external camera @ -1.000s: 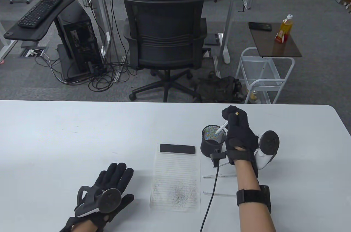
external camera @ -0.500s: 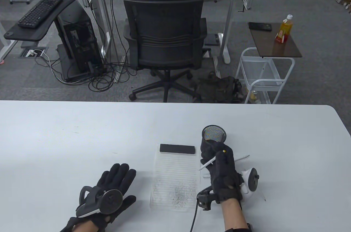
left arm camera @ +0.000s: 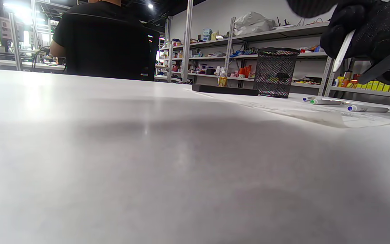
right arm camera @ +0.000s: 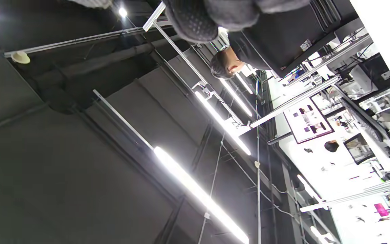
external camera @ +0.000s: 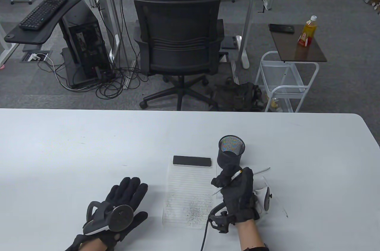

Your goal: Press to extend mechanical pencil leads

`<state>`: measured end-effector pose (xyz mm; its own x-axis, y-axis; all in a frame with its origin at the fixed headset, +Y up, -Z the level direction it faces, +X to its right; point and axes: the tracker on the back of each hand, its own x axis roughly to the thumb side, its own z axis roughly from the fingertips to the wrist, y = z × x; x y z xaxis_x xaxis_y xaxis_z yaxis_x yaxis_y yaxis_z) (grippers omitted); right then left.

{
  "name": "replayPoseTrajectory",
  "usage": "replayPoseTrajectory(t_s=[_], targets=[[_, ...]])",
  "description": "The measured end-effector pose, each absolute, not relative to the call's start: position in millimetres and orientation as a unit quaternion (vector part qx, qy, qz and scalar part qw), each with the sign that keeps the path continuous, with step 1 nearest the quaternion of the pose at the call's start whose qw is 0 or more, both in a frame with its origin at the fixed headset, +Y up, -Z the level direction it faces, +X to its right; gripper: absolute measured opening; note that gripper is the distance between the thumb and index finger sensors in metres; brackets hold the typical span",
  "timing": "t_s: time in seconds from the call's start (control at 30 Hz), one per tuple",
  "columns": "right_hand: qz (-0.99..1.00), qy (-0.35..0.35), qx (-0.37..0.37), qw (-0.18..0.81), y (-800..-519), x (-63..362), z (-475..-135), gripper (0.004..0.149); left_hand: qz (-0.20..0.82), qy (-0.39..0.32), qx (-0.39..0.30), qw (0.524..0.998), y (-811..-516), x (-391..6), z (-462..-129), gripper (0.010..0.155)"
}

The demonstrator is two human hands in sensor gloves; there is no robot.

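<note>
Table view, lower right: right hand [external camera: 239, 196] fingers clenched around white mechanical pencil [external camera: 228, 182], tip angled toward lined paper [external camera: 190, 194]. Left hand [external camera: 118, 206] flat, released, on table [external camera: 89, 144]. Best pressed squarely on the cap, barrel steady.
</note>
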<state>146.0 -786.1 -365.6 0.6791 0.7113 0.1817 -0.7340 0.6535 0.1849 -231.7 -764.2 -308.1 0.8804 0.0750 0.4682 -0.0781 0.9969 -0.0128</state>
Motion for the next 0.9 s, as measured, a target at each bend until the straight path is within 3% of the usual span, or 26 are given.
replayPoseTrajectory(t_s=[0.17, 0.4, 0.57, 0.77, 0.9], targets=[[0.398, -0.073, 0.108, 0.908, -781.6, 147.7, -363.0, 0.052, 0.036, -0.245, -0.001, 0.969, -765.6, -229.2, -308.1, 0.085], [0.389, -0.060, 0.143, 0.908, -779.3, 142.9, -360.7, 0.070, 0.037, -0.248, 0.008, 0.968, -761.6, -228.3, -306.1, 0.085], [0.396, -0.073, 0.131, 0.906, -777.7, 141.1, -359.9, 0.052, 0.036, -0.246, 0.010, 0.969, -761.8, -228.8, -306.2, 0.085], [0.398, -0.063, 0.158, 0.902, -778.6, 139.6, -361.5, 0.068, 0.036, -0.244, 0.006, 0.969, -762.2, -228.8, -306.4, 0.085], [0.410, -0.058, 0.146, 0.899, -778.6, 140.6, -361.2, 0.052, 0.035, -0.240, 0.001, 0.970, -763.9, -229.8, -306.9, 0.085]])
